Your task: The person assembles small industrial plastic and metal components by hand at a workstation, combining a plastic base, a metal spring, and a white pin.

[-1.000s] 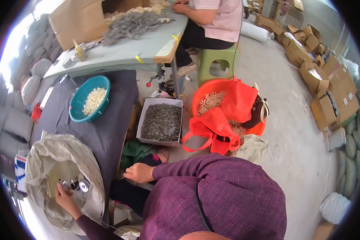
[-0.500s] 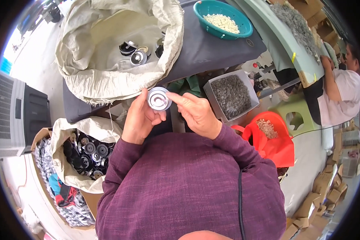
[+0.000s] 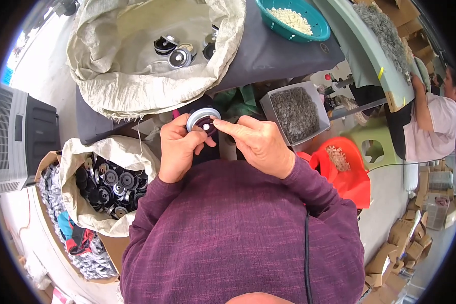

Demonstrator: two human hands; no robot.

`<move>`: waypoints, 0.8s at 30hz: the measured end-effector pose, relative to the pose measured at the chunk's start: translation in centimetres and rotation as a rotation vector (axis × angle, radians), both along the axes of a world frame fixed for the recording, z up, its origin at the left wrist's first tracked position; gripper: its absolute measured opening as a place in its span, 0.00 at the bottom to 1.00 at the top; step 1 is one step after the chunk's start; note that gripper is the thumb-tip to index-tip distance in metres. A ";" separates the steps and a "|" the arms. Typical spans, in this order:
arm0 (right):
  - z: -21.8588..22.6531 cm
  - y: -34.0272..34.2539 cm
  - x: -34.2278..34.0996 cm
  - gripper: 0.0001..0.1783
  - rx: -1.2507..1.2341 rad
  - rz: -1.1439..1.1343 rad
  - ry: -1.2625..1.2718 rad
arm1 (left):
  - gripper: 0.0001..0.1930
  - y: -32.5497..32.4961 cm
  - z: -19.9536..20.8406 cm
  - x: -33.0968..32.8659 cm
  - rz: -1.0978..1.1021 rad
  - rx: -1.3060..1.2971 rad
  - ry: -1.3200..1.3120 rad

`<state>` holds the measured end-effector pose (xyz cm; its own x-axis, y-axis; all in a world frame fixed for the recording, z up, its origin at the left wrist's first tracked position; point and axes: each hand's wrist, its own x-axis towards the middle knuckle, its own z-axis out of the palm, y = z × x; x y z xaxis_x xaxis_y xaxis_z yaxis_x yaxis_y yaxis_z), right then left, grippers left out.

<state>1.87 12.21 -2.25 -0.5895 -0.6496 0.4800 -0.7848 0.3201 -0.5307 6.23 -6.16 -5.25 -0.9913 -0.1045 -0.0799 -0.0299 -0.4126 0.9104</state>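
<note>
Round metal disc (image 3: 203, 121), silvery rim, dark centre with white dot, gripped between both hands, left (image 3: 179, 150) and right (image 3: 257, 143)

A dark grey table (image 3: 283, 53) carries a big open sack (image 3: 137, 76) (some round metal parts lie inside) and a teal bowl (image 3: 294, 23) of small white pieces. On the floor (image 3: 390, 218) stand a grey tray (image 3: 296, 114) and cardboard boxes (image 3: 405, 248).
</note>
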 end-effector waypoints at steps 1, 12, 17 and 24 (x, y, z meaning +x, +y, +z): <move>0.1 0.1 0.0 0.28 0.031 0.001 0.023 | 0.06 0.0 -0.2 0.0 0.007 -0.018 0.027; 1.6 0.1 0.3 0.25 0.178 -0.003 0.065 | 0.04 0.2 0.0 -0.1 0.022 -0.110 0.035; 2.1 0.1 0.2 0.23 0.223 -0.018 0.080 | 0.04 0.3 0.1 -0.2 0.029 -0.151 0.045; 2.5 -0.6 0.2 0.23 0.335 -0.061 0.067 | 0.05 0.2 -0.3 -0.6 0.235 -0.806 0.420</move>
<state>2.08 11.63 0.22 -0.6061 -0.7426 0.2850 -0.7888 0.5150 -0.3357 5.63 -5.98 -5.53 -0.8691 -0.1737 0.4632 0.3699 0.3936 0.8416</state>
